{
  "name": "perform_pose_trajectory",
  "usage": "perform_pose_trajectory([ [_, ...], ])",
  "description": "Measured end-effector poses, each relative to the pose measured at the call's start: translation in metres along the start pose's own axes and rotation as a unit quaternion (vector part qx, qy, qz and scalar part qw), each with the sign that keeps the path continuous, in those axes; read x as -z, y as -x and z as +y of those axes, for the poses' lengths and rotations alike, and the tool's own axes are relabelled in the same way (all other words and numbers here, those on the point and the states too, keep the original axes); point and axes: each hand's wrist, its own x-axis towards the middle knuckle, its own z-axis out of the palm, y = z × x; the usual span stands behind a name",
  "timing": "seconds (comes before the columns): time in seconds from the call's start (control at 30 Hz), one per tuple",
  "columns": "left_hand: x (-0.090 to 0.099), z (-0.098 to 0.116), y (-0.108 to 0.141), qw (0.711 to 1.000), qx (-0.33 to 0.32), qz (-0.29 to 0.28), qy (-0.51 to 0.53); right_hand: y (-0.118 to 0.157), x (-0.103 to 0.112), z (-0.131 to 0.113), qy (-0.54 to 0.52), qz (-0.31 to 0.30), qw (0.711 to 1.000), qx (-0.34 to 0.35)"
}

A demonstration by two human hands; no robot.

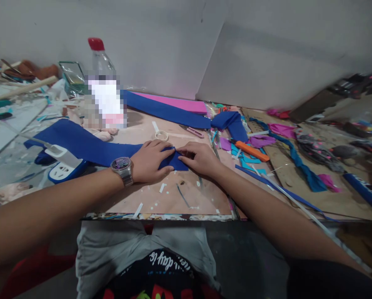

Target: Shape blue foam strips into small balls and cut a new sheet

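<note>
Nearest the camera, wears lettered black shirt (161, 274). Presses blue fabric strip (104, 153) onto worktable (204, 201) with left hand (150, 161), spread flat; pinches strip's right end with right hand (202, 157). Beyond, tape roll (161, 136); farther right, orange utility knife (252, 151); farther left, power socket (62, 169).

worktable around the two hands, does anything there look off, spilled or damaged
The blue-and-white power strip looks oddly placed, lying among loose material right beside the long blue fabric strip. The flat tan board has small white spots and a dark mark, perhaps dried drips or wear. Nothing looks freshly spilled.
</note>
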Motion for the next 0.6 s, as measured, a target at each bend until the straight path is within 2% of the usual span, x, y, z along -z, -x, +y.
perform_pose_trajectory([
  [0.6,0.0038,0.0032,-0.0002,1.0,0.005,0.0,0.002,0.0021,0.0025,0.0014,0.008,-0.032,0.998,0.047],
])
